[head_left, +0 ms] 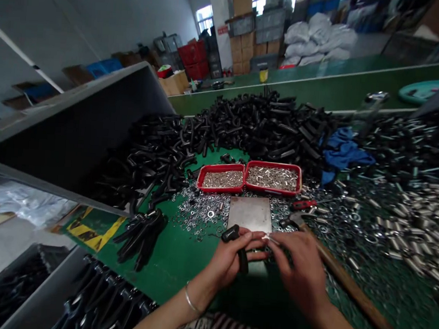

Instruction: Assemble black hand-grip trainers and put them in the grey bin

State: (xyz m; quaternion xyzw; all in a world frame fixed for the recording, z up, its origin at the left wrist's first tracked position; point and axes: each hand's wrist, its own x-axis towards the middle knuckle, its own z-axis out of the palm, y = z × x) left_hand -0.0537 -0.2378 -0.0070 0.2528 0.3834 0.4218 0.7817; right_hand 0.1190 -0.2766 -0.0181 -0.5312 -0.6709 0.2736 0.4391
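My left hand (232, 254) is closed around a black curved handle (242, 259), its thick end jutting out past the thumb. Close beside it, my right hand (302, 269) has thumb and fingers pinched together at the left fingertips. A small shiny metal piece (266, 237) shows at that meeting point, too small to name. Just beyond both hands lies a flat metal plate (249, 213) on the green bench. To the right, a hammer (332, 261) with a wooden shaft lies slanted, its head near the plate.
Behind the plate stand two red trays of small metal parts, a left tray (220, 190) and a right tray (272, 190). Black handles (259, 122) are heaped beyond. Washers (201, 213), metal sleeves (420, 226), a blue cloth (343, 149) and a grey bin (69, 120) surround the work spot.
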